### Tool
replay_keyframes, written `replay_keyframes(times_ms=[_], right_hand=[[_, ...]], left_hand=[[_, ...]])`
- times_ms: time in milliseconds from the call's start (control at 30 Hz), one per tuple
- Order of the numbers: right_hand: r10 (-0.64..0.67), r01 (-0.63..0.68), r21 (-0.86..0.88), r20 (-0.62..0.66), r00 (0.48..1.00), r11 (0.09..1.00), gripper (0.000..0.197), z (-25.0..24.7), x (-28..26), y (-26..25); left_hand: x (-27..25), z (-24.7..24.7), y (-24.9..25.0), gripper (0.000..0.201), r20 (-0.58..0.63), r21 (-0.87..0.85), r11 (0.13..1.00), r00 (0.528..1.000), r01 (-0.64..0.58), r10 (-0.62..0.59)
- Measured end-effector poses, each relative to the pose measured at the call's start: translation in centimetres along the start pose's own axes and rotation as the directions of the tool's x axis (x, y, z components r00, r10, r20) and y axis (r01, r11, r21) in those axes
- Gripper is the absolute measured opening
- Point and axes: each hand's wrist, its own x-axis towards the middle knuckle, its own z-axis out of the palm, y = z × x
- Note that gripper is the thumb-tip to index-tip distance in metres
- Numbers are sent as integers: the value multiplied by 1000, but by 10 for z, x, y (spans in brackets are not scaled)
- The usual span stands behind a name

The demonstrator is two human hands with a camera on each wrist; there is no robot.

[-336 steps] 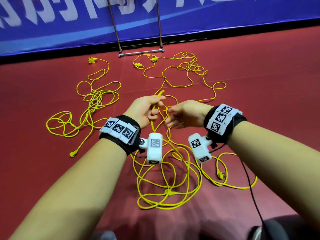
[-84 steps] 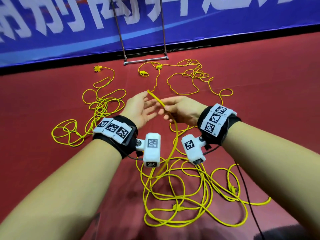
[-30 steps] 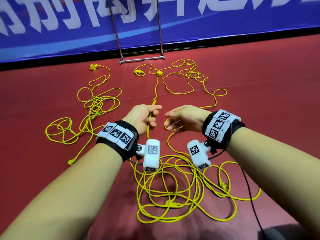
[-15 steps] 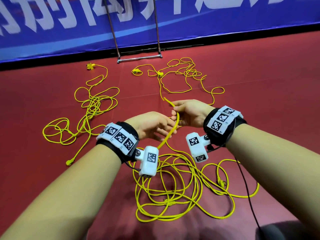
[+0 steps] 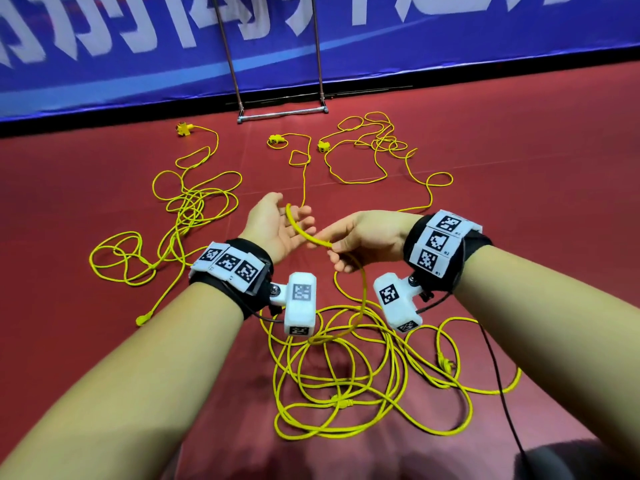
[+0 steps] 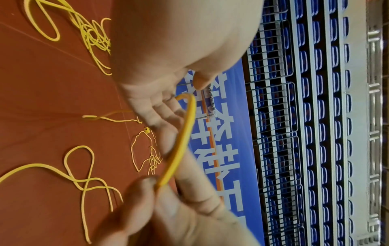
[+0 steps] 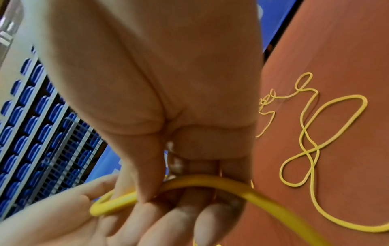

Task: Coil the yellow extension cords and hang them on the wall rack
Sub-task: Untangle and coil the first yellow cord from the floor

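My right hand (image 5: 360,237) pinches a yellow extension cord (image 5: 304,233) between thumb and fingers; the pinch shows close up in the right wrist view (image 7: 189,183). The cord arcs from there across the straight fingers of my left hand (image 5: 273,226), which is palm up and open, and its far run trails away over the floor. In the left wrist view the cord (image 6: 185,133) lies over the left hand's fingers (image 6: 168,116). Below the right hand it hangs into a loose pile of loops (image 5: 346,375) on the red floor between my forearms.
A second yellow cord lies tangled at the left (image 5: 194,209), a third at the far centre-right (image 5: 374,143), with plug ends (image 5: 183,129) near the blue banner wall. The metal rack's foot bar (image 5: 280,114) stands against that wall. A black cable (image 5: 502,393) trails under my right arm.
My left hand has let go, risen and turned palm up with its fingers straightened. The right hand still pinches the cord and has brought an arc of it over the left fingers.
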Motion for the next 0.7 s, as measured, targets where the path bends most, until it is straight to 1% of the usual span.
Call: replay_keyframes(times_ms=[67,100,167,233,267,300,367,400,433,500,533,567,600,633,667,700], right_hand=[[44,-44,-52,1,999,998,40,1,-1,5],[59,-61,-52,-33,998,997,37,0,-1,6],[66,-68,-4,-168,984,998,28,-3,1,7],[66,-26,127,-319,945,992,18,-9,3,6],[81,0,216,-363,928,976,19,-13,4,5],[100,22,302,-383,918,953,25,-17,4,4],[125,64,421,-408,905,905,35,-24,3,3],[135,78,447,-424,895,891,37,-26,3,4],[143,83,456,-440,886,886,36,-27,1,4],[162,81,449,-476,864,890,23,-27,1,6],[160,91,443,-498,852,892,15,-28,1,7],[144,110,430,-516,844,896,12,-28,2,8],[116,127,405,-525,843,906,14,-29,3,8],[81,139,372,-517,852,918,19,-29,2,8],[43,147,335,-498,866,931,24,-28,2,8],[5,151,297,-466,885,943,27,-26,0,7]], left_hand=[[2,0,-2,29,-16,54,998,1000,14,-13],[2,0,-3,29,-1,107,994,1000,18,-18],[-2,1,-5,25,64,223,975,998,10,-25],[-8,6,-7,19,166,327,945,985,-21,-35],[-12,9,-8,17,224,377,925,974,-50,-39],[-16,12,-10,16,283,433,897,958,-86,-44],[-23,17,-14,18,405,542,824,911,-168,-80],[-27,20,-16,20,456,584,787,883,-200,-114],[-30,21,-18,20,494,618,754,857,-224,-150],[-32,22,-22,18,521,669,703,827,-244,-209],[-33,22,-24,16,510,696,677,829,-240,-230],[-32,21,-25,14,483,727,647,841,-229,-245],[-31,20,-26,14,441,755,623,862,-205,-250],[-29,18,-26,14,387,769,618,890,-166,-242],[-27,17,-27,14,325,760,640,920,-115,-221],[-24,15,-26,12,261,723,688,947,-62,-189]])
